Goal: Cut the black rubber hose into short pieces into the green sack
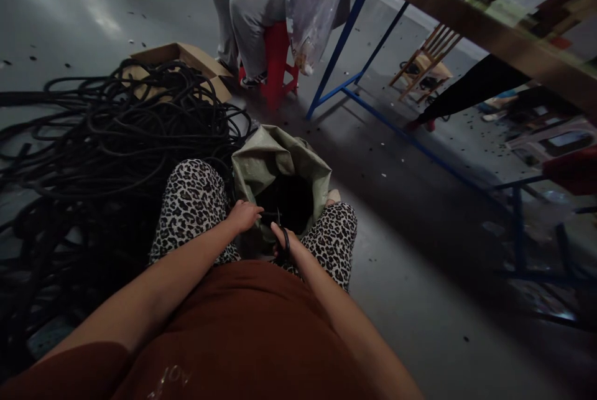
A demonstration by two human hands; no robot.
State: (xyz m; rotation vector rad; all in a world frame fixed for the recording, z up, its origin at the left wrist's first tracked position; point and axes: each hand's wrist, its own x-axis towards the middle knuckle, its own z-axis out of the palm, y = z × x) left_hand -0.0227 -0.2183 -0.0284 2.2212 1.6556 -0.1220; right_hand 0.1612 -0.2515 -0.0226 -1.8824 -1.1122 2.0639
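My left hand (244, 216) is closed on a thin black rubber cord (269, 214), whose short end points to the right over the sack. Scissors (285, 239) with black handles are gripped in my right hand (282, 239), their blades pointing up close to the cord's end. Whether the blades touch the cord, I cannot tell. Below both hands an olive-green woven sack (247, 167) stands open between my knees, its inside dark. A large tangle of black cords (153, 120) lies on the floor to the left, reaching close to my left knee.
An open cardboard box (205, 61) stands behind the cords. Ahead, a person in grey trousers (259, 5) sits on a red stool (276, 64) beside a hanging clear plastic bag (312, 5). A blue-legged workbench (342, 45) runs along the right, with a wooden chair (426, 64) beyond.
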